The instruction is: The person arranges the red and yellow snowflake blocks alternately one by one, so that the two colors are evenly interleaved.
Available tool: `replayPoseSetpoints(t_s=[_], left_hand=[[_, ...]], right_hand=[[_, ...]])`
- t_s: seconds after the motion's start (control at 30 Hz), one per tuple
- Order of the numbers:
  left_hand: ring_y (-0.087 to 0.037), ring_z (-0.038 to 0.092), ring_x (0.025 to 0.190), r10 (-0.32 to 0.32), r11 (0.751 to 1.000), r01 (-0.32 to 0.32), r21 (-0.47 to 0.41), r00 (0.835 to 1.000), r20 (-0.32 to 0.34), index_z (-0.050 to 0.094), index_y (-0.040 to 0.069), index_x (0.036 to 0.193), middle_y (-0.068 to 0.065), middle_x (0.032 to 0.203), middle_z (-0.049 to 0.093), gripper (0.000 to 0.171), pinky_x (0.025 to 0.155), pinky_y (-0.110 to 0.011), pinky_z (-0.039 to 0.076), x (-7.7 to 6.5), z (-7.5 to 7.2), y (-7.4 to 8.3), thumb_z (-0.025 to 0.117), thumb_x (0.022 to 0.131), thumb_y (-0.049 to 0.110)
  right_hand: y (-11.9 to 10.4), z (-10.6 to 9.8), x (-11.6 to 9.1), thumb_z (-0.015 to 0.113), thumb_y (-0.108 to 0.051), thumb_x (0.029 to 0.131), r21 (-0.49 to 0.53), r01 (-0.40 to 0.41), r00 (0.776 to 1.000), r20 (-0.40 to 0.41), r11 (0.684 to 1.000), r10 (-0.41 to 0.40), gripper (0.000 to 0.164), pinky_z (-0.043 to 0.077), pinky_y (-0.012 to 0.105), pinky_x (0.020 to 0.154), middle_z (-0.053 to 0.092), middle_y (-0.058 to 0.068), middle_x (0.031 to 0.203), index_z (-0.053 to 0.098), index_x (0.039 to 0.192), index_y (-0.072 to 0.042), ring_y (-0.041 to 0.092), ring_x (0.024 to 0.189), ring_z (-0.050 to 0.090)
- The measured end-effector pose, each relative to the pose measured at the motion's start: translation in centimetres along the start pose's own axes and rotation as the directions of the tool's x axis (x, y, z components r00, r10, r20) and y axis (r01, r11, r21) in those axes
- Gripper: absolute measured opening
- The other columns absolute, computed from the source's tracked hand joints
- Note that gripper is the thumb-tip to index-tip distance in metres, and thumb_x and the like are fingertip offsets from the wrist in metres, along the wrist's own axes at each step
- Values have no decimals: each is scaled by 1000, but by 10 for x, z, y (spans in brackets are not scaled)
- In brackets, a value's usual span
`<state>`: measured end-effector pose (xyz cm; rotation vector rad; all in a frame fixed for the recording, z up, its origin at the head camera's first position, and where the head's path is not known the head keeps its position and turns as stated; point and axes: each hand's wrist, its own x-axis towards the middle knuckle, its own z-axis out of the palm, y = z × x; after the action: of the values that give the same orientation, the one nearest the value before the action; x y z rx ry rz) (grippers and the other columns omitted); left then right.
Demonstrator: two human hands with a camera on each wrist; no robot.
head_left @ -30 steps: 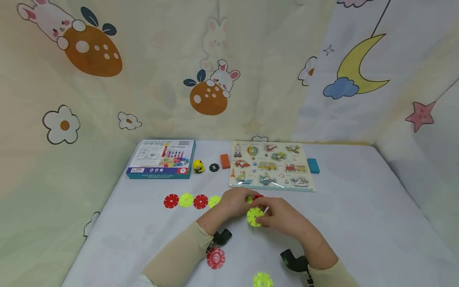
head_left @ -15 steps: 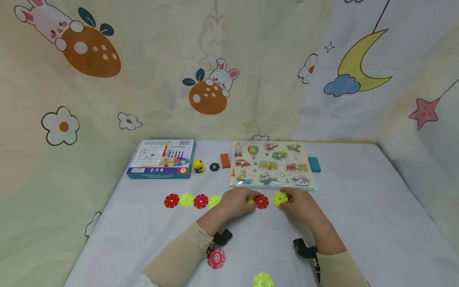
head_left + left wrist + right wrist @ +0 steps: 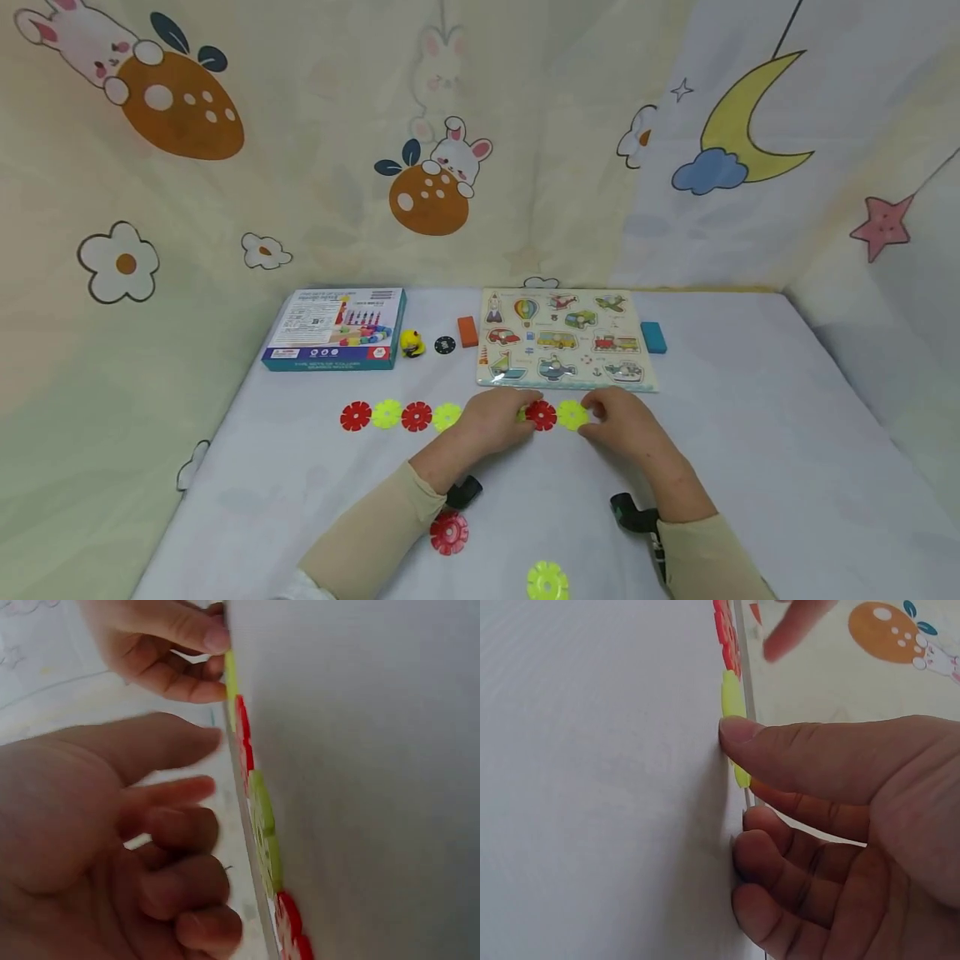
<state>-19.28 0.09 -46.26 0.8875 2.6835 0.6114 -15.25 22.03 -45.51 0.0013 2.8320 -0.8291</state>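
Note:
My right hand (image 3: 628,425) holds a yellow-green notched plastic disc (image 3: 573,415) at its right edge, thumb and index finger on it; the right wrist view shows the thumb across the disc (image 3: 733,694). Just left of it lies a red notched disc (image 3: 542,415). My left hand (image 3: 495,421) is over the row, thumb and index fingertip by that red disc. Its fingers are apart from the discs in the left wrist view, the other fingers loosely curled. Further left, the row continues with red (image 3: 356,416) and yellow-green discs (image 3: 386,414); the left hand hides part of it.
Behind the row lie a picture puzzle board (image 3: 566,340), a blue block (image 3: 653,337), an orange block (image 3: 467,332), a black chip (image 3: 445,345), a yellow duck (image 3: 412,343) and a flat box (image 3: 335,328). Nearer are a red disc (image 3: 449,533) and a yellow-green disc (image 3: 547,581).
My right hand carried the yellow-green disc rightward and back to the row's end, then slid it left against the red disc. The left hand stayed near its place over the row.

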Motion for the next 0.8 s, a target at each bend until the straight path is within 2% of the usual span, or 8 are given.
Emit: replayPoseSetpoints(t_s=[0.13, 0.27, 0.4, 0.5, 0.6, 0.67, 0.7, 0.8], left_hand=[[-12, 54, 89, 18, 998, -16, -54, 999, 39, 54, 25, 134, 6, 106, 63, 52, 71, -30, 46, 4, -7, 5, 69, 85, 35], [-12, 52, 75, 50, 988, -32, -150, 992, 117, 57, 26, 131, 7, 86, 60, 47, 62, -28, 43, 21, -10, 7, 68, 86, 34], [-10, 50, 76, 92, 988, -71, -134, 984, 154, 62, 27, 126, 13, 98, 62, 41, 62, -24, 39, 36, -7, 2, 68, 86, 34], [-9, 50, 76, 118, 989, -102, -106, 981, 156, 64, 28, 123, 16, 99, 63, 38, 61, -24, 39, 41, -3, -1, 68, 86, 34], [-7, 51, 75, 161, 983, -145, -108, 976, 148, 66, 30, 120, 15, 92, 64, 34, 61, -23, 40, 43, 1, -3, 68, 86, 32], [-7, 51, 76, 175, 981, -161, -109, 975, 137, 66, 30, 120, 16, 92, 64, 33, 62, -22, 40, 44, 2, -2, 67, 86, 31], [-7, 51, 76, 175, 981, -161, -108, 975, 134, 66, 30, 120, 16, 94, 64, 34, 62, -22, 40, 44, 2, -2, 67, 86, 31], [-7, 49, 78, 142, 986, -129, -103, 981, 132, 65, 31, 121, 19, 104, 63, 35, 63, -22, 38, 43, 2, -2, 68, 86, 33]], right_hand=[[-1, 1, 0, 78, -21, 77, 11, -19, 1000, 12, 1000, 19, 39, 45, 38, 78, 57, 4, 95, 64, 111, -7, 22, 87, 49], [-2, -1, 1, 78, -21, 78, 14, -39, 999, 27, 999, 39, 40, 45, 40, 79, 56, 5, 96, 63, 112, -7, 23, 88, 49], [-5, -4, 3, 77, -22, 79, 1, -31, 998, 52, 1000, 31, 41, 44, 38, 77, 55, 6, 96, 61, 113, -7, 22, 86, 49], [-16, -13, -6, 76, -25, 80, 8, 21, 997, 73, 1000, -21, 38, 44, 34, 69, 54, 4, 90, 60, 110, -9, 20, 79, 49], [-43, -24, -30, 75, -25, 81, 57, 159, 979, 122, 986, -165, 28, 43, 32, 64, 53, 1, 84, 62, 102, -12, 17, 75, 49], [-66, -23, -50, 72, -24, 83, 84, 290, 935, 188, 953, -301, 20, 45, 30, 67, 56, -5, 85, 63, 99, -17, 13, 77, 52], [-79, -18, -60, 70, -23, 85, 94, 364, 896, 236, 927, -376, 16, 46, 29, 70, 57, -7, 88, 64, 100, -19, 11, 80, 53], [-111, 13, -84, 61, -22, 92, 63, 586, 729, 393, 808, -560, 20, 45, 23, 85, 58, -13, 109, 63, 111, -22, 2, 99, 54]])
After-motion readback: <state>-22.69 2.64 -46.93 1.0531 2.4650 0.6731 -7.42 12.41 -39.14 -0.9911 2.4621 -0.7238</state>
